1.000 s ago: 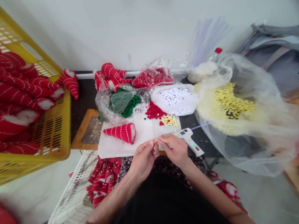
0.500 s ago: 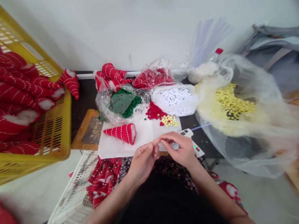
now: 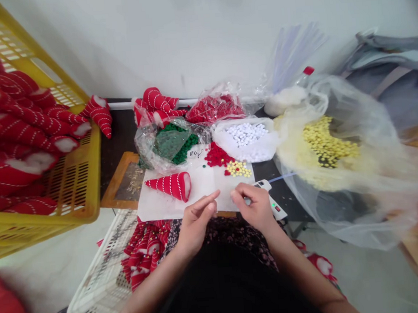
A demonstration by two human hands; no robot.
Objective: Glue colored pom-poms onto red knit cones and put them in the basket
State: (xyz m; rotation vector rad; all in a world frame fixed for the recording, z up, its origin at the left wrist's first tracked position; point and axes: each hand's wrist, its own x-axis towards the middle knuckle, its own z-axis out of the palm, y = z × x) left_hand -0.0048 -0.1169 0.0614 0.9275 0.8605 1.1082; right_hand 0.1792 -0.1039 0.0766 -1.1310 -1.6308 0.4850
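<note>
My left hand (image 3: 198,220) is above the near edge of the white paper (image 3: 155,206), index finger stretched out and thumb near it; nothing can be made out in it. To its right, my right hand (image 3: 252,206) has its fingers curled together, beside the white glue gun (image 3: 277,208); whatever its fingertips hold is hidden. A red cone with white stitching (image 3: 171,186) lies on the paper, tip to the left. Behind the hands are small red pompoms (image 3: 216,155) and yellow pieces (image 3: 238,169).
A yellow crate (image 3: 89,204) of red cones stands left. Bags of green pompoms (image 3: 175,143), white pieces (image 3: 247,135) and yellow pieces (image 3: 327,142) lie behind and right. A white basket (image 3: 91,276) sits below the table, by a wooden-framed board (image 3: 124,182).
My hands have moved apart; their fingertips were together before. The right hand has shifted slightly right and its fingers are more curled.
</note>
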